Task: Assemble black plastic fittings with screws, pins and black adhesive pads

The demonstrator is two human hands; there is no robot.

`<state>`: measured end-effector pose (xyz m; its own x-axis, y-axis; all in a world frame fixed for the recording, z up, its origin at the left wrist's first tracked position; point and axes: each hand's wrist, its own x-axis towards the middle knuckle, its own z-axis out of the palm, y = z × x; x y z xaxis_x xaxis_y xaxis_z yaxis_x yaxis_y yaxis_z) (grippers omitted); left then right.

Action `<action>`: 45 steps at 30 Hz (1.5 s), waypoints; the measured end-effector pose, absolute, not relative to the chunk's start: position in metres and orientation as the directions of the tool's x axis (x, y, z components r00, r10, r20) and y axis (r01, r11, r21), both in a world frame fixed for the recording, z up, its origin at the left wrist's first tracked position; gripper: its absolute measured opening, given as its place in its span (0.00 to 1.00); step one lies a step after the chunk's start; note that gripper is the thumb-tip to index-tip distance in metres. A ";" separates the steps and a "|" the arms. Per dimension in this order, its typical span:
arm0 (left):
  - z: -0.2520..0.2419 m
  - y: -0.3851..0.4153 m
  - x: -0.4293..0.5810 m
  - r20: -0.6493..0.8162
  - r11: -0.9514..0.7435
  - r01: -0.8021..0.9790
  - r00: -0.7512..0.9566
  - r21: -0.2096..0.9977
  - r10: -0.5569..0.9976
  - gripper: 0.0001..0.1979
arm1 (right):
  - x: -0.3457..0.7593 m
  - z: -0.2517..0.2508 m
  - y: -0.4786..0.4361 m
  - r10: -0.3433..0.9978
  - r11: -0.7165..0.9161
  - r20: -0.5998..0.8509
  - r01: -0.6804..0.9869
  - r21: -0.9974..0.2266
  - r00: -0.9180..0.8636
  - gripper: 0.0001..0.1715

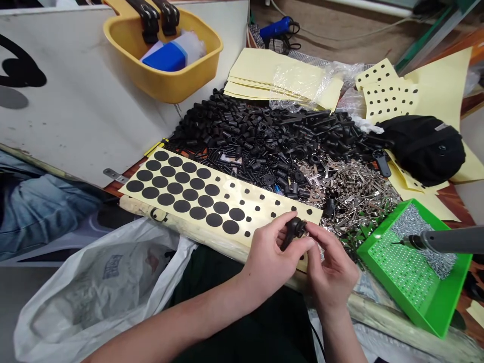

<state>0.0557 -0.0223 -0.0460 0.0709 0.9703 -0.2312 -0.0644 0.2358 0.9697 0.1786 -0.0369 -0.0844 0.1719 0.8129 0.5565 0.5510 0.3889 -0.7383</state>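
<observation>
My left hand (270, 252) is closed around a small black plastic part (292, 231), held just above the near table edge. My right hand (333, 264) pinches the same part from the right with its fingertips. Right behind both hands lies a yellow backing sheet (227, 189) covered with black round stickers, large ones on the left and small ones on the right. Beyond it spreads a heap of black plastic parts (264, 131), and a pile of small silver metal pieces (351, 194) lies to the right.
A green tray (416, 297) with screws sits at the right, a grey electric screwdriver (442, 241) lying over it. A yellow tub (166, 50) stands at the back, yellow sheets (280, 75) and a black pouch (423, 146) behind. A white plastic bag (98, 287) hangs at the lower left.
</observation>
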 end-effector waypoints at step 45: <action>-0.046 -0.002 0.068 -0.157 0.397 -0.333 0.564 0.855 0.811 0.11 | 0.206 -0.030 -0.045 0.953 0.090 0.213 0.469 -0.878 0.216 0.07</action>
<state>0.0678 -0.0023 -0.0464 0.5637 0.8109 -0.1567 -0.3334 0.3970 0.8551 0.2057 -0.0451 -0.0303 0.2164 0.9528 0.2130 0.4693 0.0898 -0.8785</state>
